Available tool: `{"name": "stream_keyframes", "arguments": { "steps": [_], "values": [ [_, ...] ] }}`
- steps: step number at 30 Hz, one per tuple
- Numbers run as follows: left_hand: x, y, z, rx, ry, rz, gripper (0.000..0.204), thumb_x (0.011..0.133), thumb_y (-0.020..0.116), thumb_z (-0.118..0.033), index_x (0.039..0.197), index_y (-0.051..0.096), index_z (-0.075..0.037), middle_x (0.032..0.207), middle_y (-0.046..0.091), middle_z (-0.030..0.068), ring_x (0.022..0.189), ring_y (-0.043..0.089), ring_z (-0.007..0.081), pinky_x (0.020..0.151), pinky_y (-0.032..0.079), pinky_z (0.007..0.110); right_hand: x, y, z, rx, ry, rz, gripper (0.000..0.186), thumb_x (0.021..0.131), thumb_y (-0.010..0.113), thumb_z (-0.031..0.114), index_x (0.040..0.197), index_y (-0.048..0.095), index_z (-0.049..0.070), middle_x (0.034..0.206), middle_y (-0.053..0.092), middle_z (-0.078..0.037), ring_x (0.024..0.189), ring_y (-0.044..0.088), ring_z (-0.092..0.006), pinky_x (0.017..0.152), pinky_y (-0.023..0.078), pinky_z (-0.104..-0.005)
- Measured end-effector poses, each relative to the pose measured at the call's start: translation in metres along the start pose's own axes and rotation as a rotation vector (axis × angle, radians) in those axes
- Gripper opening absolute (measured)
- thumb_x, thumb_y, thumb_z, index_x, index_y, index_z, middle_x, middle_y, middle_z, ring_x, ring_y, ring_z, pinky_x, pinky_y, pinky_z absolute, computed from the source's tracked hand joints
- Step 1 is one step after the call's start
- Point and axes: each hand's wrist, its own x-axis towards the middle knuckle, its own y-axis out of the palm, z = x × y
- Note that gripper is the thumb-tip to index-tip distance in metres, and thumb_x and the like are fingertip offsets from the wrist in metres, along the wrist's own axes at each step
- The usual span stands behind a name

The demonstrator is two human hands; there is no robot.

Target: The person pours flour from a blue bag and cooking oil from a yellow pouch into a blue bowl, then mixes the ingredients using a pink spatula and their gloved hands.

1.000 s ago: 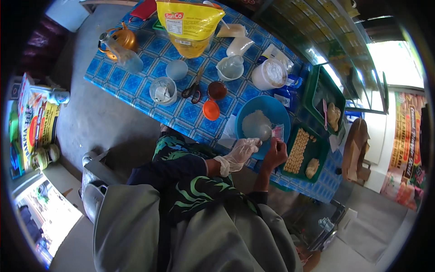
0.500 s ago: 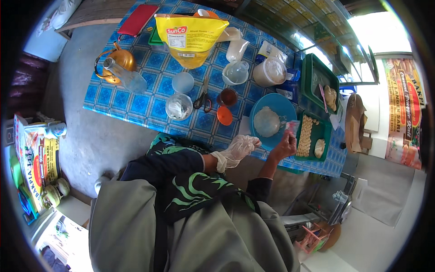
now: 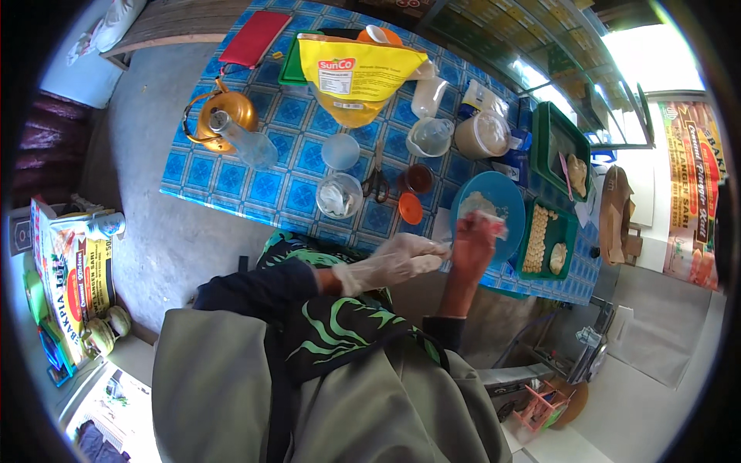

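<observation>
My right hand [image 3: 473,238] is bare and closed on a small clear plastic packet [image 3: 494,225] with pink marking, held over a blue bowl [image 3: 505,248]. White flour [image 3: 478,204] lies in the bowl, partly hidden by that hand. My left hand [image 3: 397,262] wears a thin clear plastic glove. It hovers in front of the table edge, left of the bowl, fingers stretched out and holding nothing that I can see.
Right of the bowl, a green tray [image 3: 570,270] holds rows of small dough balls and a dough lump. Left are an orange lid [image 3: 410,208], scissors [image 3: 376,185], a tub [image 3: 340,195], a glass bottle [image 3: 251,147], a copper kettle [image 3: 228,114] and a yellow oil pouch [image 3: 355,73].
My right hand has moved the packet inward over the flour and turned it. My left hand has drawn back a little to the left, its fingers straighter. The view has shifted slightly.
</observation>
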Motion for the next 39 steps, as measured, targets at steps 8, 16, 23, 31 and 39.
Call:
{"name": "stream_keyframes", "arguments": {
  "steps": [8,16,23,31,39],
  "values": [
    [-0.047,-0.090,-0.030,0.618,0.448,-0.585,0.019,0.083,0.069,-0.009,0.101,0.070,-0.007,0.097,0.068,0.0076,0.095,0.062,0.0239,0.089,0.047,0.034,-0.044,0.085,-0.139,-0.277,0.233,0.241,0.018,0.074,0.070,0.001,0.092,0.068,0.000,0.112,0.062,-0.014,0.105,0.058,-0.0223,0.095,0.044,-0.0366],
    [-0.054,-0.117,-0.002,0.548,0.376,-0.640,0.017,0.078,0.070,-0.003,0.095,0.071,-0.007,0.094,0.068,0.0075,0.091,0.063,0.0242,0.081,0.050,0.034,-0.042,0.128,-0.111,-1.345,-0.175,0.363,0.013,0.070,0.074,0.003,0.082,0.069,0.004,0.094,0.063,-0.006,0.087,0.061,-0.0205,0.069,0.048,-0.0337],
    [-0.057,-0.153,0.001,1.002,0.403,-0.758,0.032,0.080,0.066,-0.011,0.110,0.062,0.000,0.113,0.061,0.0147,0.102,0.054,0.0291,0.093,0.042,0.040,-0.031,0.131,-0.145,-1.693,-0.599,0.409,0.013,0.070,0.071,0.003,0.078,0.062,0.005,0.073,0.058,-0.009,0.073,0.055,-0.0282,0.061,0.044,-0.0393],
    [-0.067,-0.165,0.030,0.768,0.051,-0.717,0.035,0.085,0.065,-0.022,0.108,0.064,0.004,0.101,0.068,0.0205,0.088,0.068,0.0297,0.078,0.052,0.035,-0.039,0.136,-0.166,-1.679,-0.612,0.401,0.017,0.064,0.077,0.007,0.075,0.064,0.006,0.087,0.056,-0.008,0.083,0.050,-0.0288,0.070,0.042,-0.0404],
    [-0.065,-0.164,0.006,0.645,-0.013,-0.643,0.034,0.086,0.064,-0.021,0.106,0.064,0.006,0.097,0.068,0.0211,0.088,0.067,0.0246,0.079,0.051,0.033,-0.051,0.128,-0.169,-1.670,-0.484,0.366,0.020,0.059,0.082,0.011,0.075,0.073,0.014,0.115,0.059,-0.009,0.111,0.047,-0.0318,0.090,0.034,-0.0482]
  ]
}}
